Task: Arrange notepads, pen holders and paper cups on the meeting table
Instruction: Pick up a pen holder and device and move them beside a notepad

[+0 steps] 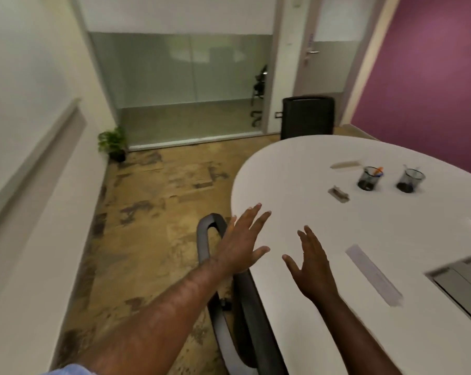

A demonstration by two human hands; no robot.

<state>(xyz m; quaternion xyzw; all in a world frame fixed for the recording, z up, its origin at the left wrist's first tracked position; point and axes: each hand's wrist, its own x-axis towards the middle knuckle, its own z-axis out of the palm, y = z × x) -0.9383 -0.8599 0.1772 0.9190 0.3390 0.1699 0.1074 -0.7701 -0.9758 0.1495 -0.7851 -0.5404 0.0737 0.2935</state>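
Two dark mesh pen holders stand on the white meeting table [296,163]. The left pen holder [369,178] has an orange and a blue pen in it, and the right pen holder [410,180] has pale pens. My left hand [242,240] hovers over the table's near left edge with fingers spread and straight, holding nothing. My right hand [311,262] is stretched out flat over the table beside it, also empty. No notepads or paper cups are in view.
A black chair [237,293] is tucked under the table's near edge below my left hand. Another black chair [307,116] stands at the far end. Grey cable hatches [338,194] sit in the tabletop. A potted plant [113,143] stands in the floor corner.
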